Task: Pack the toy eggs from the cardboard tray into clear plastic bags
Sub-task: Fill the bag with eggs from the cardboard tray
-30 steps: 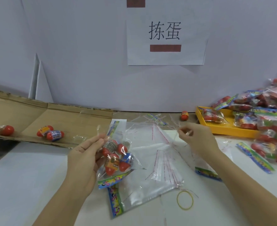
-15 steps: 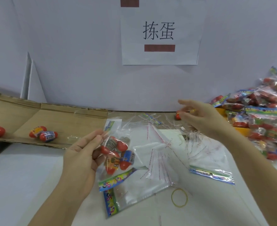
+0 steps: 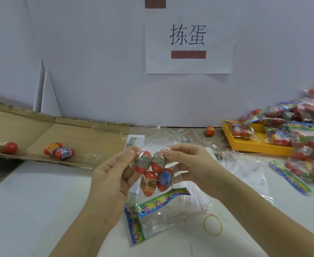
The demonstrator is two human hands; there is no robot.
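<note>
White table (image 3: 41, 210) below. Mid frame, left hand (image 3: 111, 175) and right hand (image 3: 193, 164) each pinch the bag (image 3: 163, 198) top, four eggs (image 3: 153, 169) inside. If a pinch slips, the eggs may fall out.

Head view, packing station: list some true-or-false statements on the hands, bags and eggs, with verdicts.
1. Both the left hand and the right hand pinch the top of the held bag. True.
2. The held bag contains two eggs. False: four eggs show inside it.
3. Three loose eggs lie on the cardboard tray. True.
4. The rubber band is wrapped round the held bag. False: it lies on the table, apart from the bag.
5. The yellow tray is empty. False: packed bags lie in it.
</note>
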